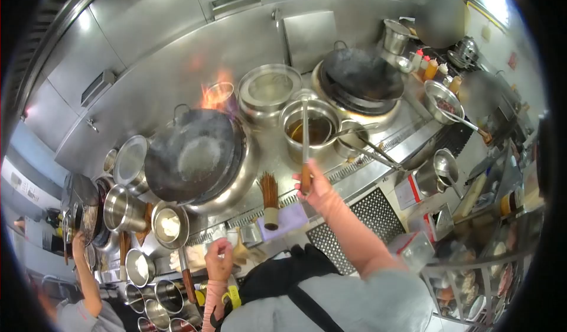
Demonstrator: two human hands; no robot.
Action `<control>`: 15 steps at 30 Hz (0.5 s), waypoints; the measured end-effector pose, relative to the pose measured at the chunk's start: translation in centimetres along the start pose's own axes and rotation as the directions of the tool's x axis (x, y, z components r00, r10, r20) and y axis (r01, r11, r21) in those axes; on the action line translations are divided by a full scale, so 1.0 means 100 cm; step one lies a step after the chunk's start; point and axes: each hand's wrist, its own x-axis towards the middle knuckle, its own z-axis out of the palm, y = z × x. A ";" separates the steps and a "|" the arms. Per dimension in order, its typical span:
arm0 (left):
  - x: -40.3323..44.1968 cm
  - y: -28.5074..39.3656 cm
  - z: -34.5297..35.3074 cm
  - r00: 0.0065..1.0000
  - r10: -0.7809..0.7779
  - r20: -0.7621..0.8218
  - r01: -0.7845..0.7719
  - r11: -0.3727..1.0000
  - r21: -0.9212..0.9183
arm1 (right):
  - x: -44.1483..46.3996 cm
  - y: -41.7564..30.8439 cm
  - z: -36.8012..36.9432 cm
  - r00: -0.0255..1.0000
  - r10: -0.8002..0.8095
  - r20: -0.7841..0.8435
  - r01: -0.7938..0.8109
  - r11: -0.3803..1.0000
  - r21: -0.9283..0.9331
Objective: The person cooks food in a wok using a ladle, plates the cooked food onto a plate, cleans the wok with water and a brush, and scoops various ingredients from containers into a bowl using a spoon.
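My right hand (319, 190) is wrapped round the wooden handle of a ladle (305, 137). The ladle's metal shaft points away over a steel pot (283, 117) of dark brown liquid; its far end is hard to make out. Close to my body, my left hand (220, 261) is raised with its fingers curled in and nothing visible in them. A large black wok (189, 155) smokes on the left burner, with flames (217, 95) behind it. A bamboo wok brush (269, 196) stands between the wok and my right hand.
Another smoking wok (360, 75) sits at the back right. A lidded pot (269, 90) stands between the burners. At left are steel pots (123, 208) and a wooden-handled ladle (188, 273). A co-worker's arm (87, 273) reaches in at far left. Sauce bottles (431, 68) line the right.
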 end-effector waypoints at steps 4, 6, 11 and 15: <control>0.007 0.030 -0.004 0.992 0.114 0.053 -0.117 0.992 0.056 | 0.016 -0.007 0.028 0.977 -0.214 0.019 0.214 0.977 -0.022; 0.000 0.029 -0.010 0.989 0.146 0.018 -0.147 0.987 0.068 | 0.014 -0.017 0.037 0.968 -0.202 0.149 0.182 0.973 0.142; -0.025 0.023 -0.028 0.996 0.059 -0.073 -0.052 0.995 0.083 | 0.045 -0.065 0.059 0.928 -0.369 0.038 0.367 0.896 -0.251; -0.048 0.006 -0.042 0.989 0.023 -0.149 -0.010 0.996 0.085 | 0.144 -0.114 0.060 0.887 -0.461 0.001 0.336 0.644 -0.687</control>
